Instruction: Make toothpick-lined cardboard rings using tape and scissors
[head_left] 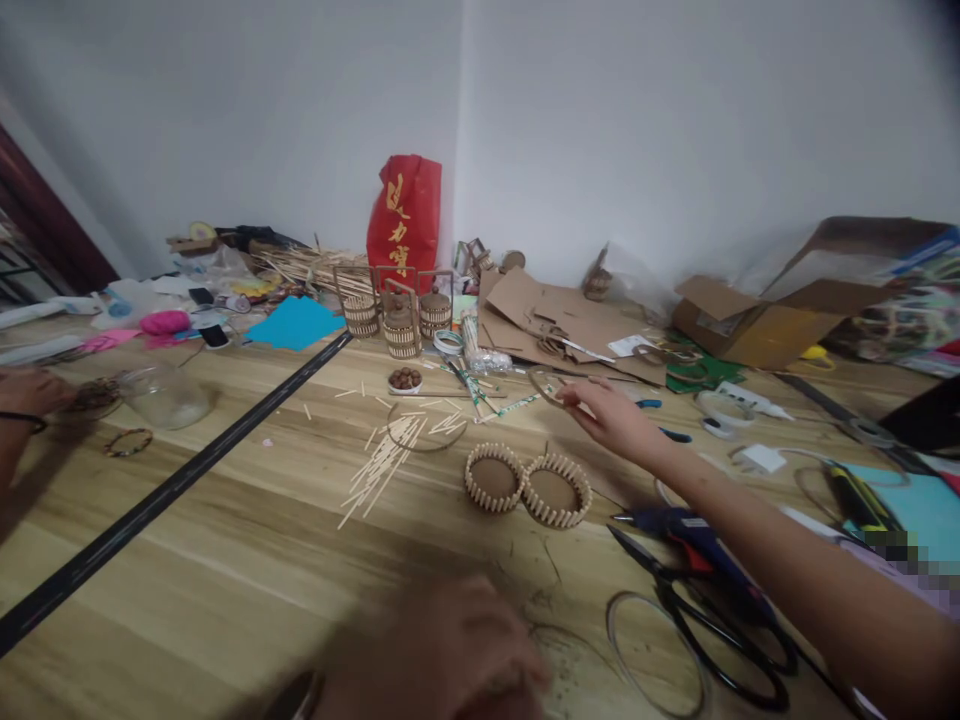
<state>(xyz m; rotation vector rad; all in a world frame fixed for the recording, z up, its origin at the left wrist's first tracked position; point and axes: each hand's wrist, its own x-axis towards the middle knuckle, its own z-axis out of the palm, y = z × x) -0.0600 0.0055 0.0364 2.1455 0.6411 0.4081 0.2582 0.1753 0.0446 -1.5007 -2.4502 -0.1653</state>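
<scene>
My right hand (611, 415) reaches over the right half of the table, its fingers closed on the end of a thin curved brown strip (541, 386). Below it stand two round pieces ringed with short wooden pegs, a left one (493, 478) and a right one (556, 491), side by side. My left hand (472, 650) is low in the view, near the bottom edge, smeared by motion; its fingers and anything in them cannot be made out. Loose pale sticks (386, 460) and a thin hoop (427, 447) lie left of the ringed pieces.
At the right lie black scissors (686, 600), a glue gun (705, 535) and an open cardboard box (765, 320). Small baskets (401, 330) stand before a red bag (405, 220). At the left edge, another person's hand (34, 392) is near a clear jar (166, 397).
</scene>
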